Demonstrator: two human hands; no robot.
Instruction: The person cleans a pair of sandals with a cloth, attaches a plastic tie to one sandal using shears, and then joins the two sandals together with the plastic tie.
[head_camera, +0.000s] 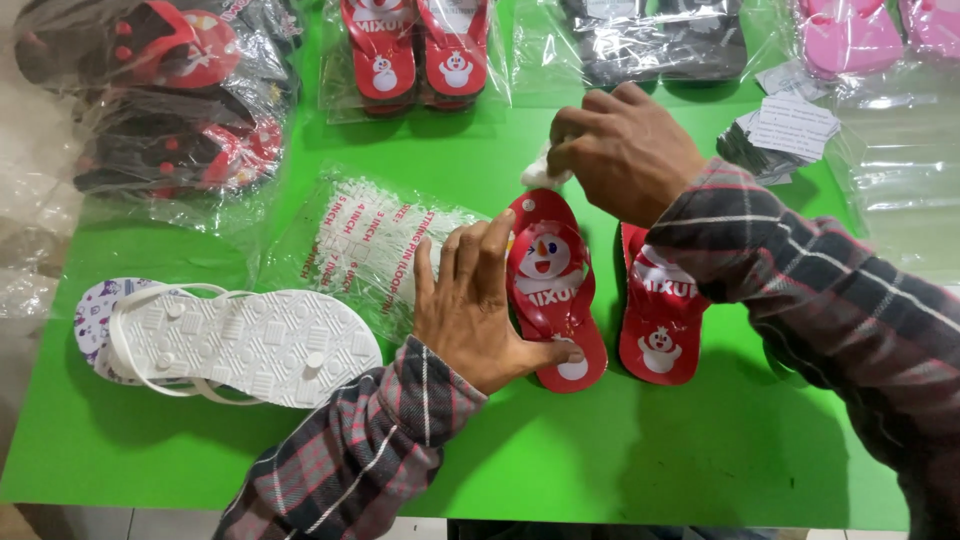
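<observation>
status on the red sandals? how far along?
Done: several pairs already sit in clear bags along the table's far edge, such as the bagged red pair. In hand: the left hand steadies one red sandal while the right hand holds a small white piece at its toe. Left: the second red sandal and the white sandals lie unbagged.

Open green table (620, 450) along the near edge – free passage there, below both sleeves. Blocked at centre by two red flip-flops (555, 290), the left hand (475, 305) pressed flat against the nearer one, the right hand (625, 150) hovering over its toe end. Hemmed in on the left by a white flip-flop pair (240, 345) and a clear bag of loop pins (365, 250). Crowded along the far edge – bagged sandals (415, 50) packed side by side. Narrow green gap between bag and far packs.
</observation>
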